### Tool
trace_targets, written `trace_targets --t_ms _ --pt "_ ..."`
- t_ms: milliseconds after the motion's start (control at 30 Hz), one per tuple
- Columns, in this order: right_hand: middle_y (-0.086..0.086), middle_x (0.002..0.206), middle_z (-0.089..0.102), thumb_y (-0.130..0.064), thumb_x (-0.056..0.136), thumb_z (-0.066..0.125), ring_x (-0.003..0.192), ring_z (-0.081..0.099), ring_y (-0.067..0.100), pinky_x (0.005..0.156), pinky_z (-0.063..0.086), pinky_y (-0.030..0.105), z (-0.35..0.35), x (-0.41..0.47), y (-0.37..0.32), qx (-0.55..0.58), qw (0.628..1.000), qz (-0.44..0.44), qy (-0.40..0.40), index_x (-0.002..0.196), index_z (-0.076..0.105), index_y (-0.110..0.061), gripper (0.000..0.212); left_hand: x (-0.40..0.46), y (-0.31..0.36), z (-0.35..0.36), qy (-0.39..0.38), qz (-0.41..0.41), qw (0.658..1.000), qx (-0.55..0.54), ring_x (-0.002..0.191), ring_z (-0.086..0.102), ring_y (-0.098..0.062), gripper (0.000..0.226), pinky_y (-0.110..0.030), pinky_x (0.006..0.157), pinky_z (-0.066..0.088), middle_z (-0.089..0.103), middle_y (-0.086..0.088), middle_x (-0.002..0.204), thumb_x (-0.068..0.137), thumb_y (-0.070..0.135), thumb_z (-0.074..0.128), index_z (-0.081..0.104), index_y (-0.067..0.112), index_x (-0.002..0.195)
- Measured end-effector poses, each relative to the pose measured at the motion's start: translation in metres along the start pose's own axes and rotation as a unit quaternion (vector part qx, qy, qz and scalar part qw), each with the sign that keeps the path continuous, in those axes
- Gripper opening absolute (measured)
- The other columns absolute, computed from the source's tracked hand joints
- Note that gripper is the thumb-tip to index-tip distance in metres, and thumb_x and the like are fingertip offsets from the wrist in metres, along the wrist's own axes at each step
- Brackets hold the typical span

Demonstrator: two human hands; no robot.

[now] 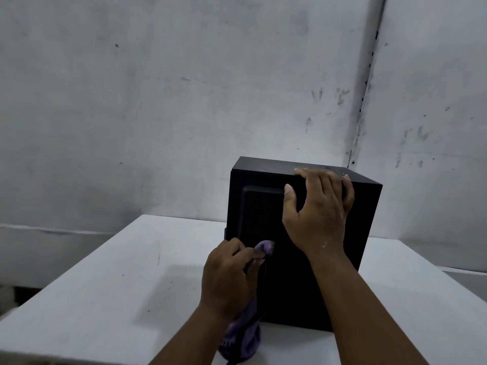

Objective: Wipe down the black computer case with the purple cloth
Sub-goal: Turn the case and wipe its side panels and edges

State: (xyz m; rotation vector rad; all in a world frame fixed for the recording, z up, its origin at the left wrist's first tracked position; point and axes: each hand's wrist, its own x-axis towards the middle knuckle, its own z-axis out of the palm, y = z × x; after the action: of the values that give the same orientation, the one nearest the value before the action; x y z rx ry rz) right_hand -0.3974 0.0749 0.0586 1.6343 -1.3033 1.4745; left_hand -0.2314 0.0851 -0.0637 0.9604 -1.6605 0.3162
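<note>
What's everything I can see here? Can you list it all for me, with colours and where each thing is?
computer case: one, black, upright on the table, right of centre, close to the wall corner
cloth: one, purple, bunched in the left hand; one end pokes out against the case's near face, the rest hangs below the wrist
table: one, white, fills the lower part of the view, carries the case
wall: grey-white, scuffed, behind the table, with a dark vertical seam at the right
left hand: one, grips the cloth, pressing it to the lower left of the case
right hand: one, fingers hooked over the case's top edge, thumb on the near face
</note>
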Motion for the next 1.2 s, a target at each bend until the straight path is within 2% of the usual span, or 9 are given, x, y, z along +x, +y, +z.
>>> trace_targets --t_ms 100,233,500,833,1067,1200 --pt "-0.006 0.119 0.065 -0.038 0.095 0.057 0.133 0.049 0.02 0.125 0.016 0.05 0.001 0.001 -0.001 0.006 1.0 0.005 -0.002 0.123 0.064 -0.021 0.033 0.016 0.004 -0.005 0.011 0.016 1.0 0.006 0.066 0.05 -0.016 0.009 -0.038 0.052 0.047 0.057 0.004 0.075 0.091 0.027 0.075 0.079 0.02 0.094" --pt "-0.005 0.119 0.065 -0.037 0.094 0.058 0.132 0.05 0.021 0.124 0.018 0.051 0.003 0.003 0.0 0.004 1.0 0.009 -0.003 0.122 0.064 -0.021 0.033 0.042 0.01 -0.011 0.056 -0.014 0.998 -0.006 0.07 0.053 -0.017 0.008 -0.037 0.056 0.05 0.06 0.001 0.077 0.09 0.02 0.076 0.08 0.017 0.095" --pt "-0.005 0.117 0.066 -0.037 0.094 0.058 0.13 0.05 0.021 0.125 0.017 0.05 0.005 0.003 0.0 0.005 1.0 0.01 0.003 0.122 0.064 -0.02 0.033 0.011 0.0 -0.003 -0.017 0.056 0.998 0.023 0.065 0.046 -0.017 0.015 -0.038 0.052 0.044 0.054 0.002 0.074 0.097 0.029 0.068 0.079 0.02 0.096" --pt "-0.005 0.12 0.066 -0.037 0.094 0.059 0.131 0.05 0.022 0.125 0.017 0.049 0.005 0.002 0.001 0.003 1.0 0.006 0.006 0.122 0.065 -0.021 0.033 0.048 0.015 -0.008 0.053 0.024 0.998 0.011 0.07 0.05 -0.016 0.011 -0.037 0.056 0.046 0.059 0.001 0.076 0.091 0.023 0.075 0.081 0.016 0.096" --pt "-0.005 0.118 0.066 -0.037 0.094 0.06 0.131 0.05 0.021 0.125 0.016 0.05 0.005 0.002 0.001 0.007 1.0 0.007 0.004 0.122 0.065 -0.02 0.033 0.006 0.003 0.007 -0.012 0.041 0.999 0.022 0.066 0.046 -0.019 0.015 -0.041 0.052 0.044 0.055 0.001 0.075 0.096 0.03 0.072 0.08 0.018 0.094" --pt "-0.005 0.119 0.066 -0.038 0.094 0.059 0.131 0.051 0.022 0.125 0.017 0.05 0.004 0.002 0.002 0.001 1.0 0.005 -0.001 0.123 0.064 -0.021 0.033 0.019 0.004 0.002 0.004 0.049 0.998 0.037 0.068 0.048 -0.02 0.014 -0.04 0.055 0.044 0.059 0.0 0.075 0.095 0.029 0.072 0.08 0.018 0.092"
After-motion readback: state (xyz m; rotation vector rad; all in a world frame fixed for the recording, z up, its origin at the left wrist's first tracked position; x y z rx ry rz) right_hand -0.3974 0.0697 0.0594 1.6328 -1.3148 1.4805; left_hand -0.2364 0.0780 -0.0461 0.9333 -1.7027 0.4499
